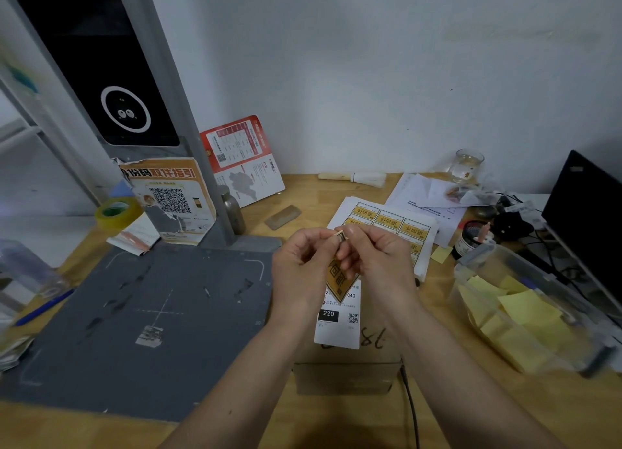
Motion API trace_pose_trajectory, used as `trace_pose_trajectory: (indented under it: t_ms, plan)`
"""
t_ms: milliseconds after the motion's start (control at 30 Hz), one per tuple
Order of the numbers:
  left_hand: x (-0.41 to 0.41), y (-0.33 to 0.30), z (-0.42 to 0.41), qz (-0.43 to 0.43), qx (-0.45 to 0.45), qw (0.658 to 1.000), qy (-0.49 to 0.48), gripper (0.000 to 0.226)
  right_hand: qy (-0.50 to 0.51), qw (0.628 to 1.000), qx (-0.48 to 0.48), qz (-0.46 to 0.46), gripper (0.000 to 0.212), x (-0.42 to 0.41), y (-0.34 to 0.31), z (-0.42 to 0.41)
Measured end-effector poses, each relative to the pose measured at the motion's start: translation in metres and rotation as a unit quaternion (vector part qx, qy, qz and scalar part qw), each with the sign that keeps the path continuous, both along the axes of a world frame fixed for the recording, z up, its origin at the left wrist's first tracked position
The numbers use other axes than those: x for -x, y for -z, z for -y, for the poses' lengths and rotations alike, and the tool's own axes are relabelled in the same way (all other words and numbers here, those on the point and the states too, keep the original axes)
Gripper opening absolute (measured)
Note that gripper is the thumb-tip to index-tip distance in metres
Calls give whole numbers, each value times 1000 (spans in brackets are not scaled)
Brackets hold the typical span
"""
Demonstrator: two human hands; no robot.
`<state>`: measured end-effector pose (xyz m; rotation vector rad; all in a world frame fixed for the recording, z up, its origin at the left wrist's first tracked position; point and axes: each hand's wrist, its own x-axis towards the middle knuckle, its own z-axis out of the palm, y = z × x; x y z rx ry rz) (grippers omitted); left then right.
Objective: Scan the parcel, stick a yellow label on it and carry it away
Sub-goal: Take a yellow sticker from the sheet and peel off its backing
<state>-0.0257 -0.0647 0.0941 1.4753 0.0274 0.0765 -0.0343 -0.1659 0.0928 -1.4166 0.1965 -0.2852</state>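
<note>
Parcel [346, 364], a brown cardboard box, sits on the wooden desk [471, 398] near its front edge, directly under the forearms. Its white shipping slip [338, 324] shows "220" in a black block, "C40" and a small QR code; beside the slip, handwriting that looks like "98" marks the cardboard. Above the box, the left hand [299, 270] and right hand [380, 263] meet, fingertips pinching the top corner of a yellow label [338, 280] that hangs tilted between them over the slip. The label carries black Chinese characters. Left of the box lies a dark grey scanner mat [141, 314] with a white cross and corner marks, its surface open apart from scraps of stuck paper. To the right, a clear plastic bin [525, 314] holds pale yellow notes, leaving a strip of bare wood between bin and box. Just beyond the hands lies a sheet of yellow labels [390, 223] on white paper. Farther back, the scanner post [175, 111] bears an orange poster [171, 196] with a large QR code, next to a roll of tape [117, 212]
</note>
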Motion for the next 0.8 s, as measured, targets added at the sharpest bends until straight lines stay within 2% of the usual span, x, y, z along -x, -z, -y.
trace_pose_trajectory:
  t_ms: [800]
  plan:
    - [-2, 2, -1, 6, 6, 1000, 5, 6, 9, 1000, -9, -5, 20, -1, 0, -3]
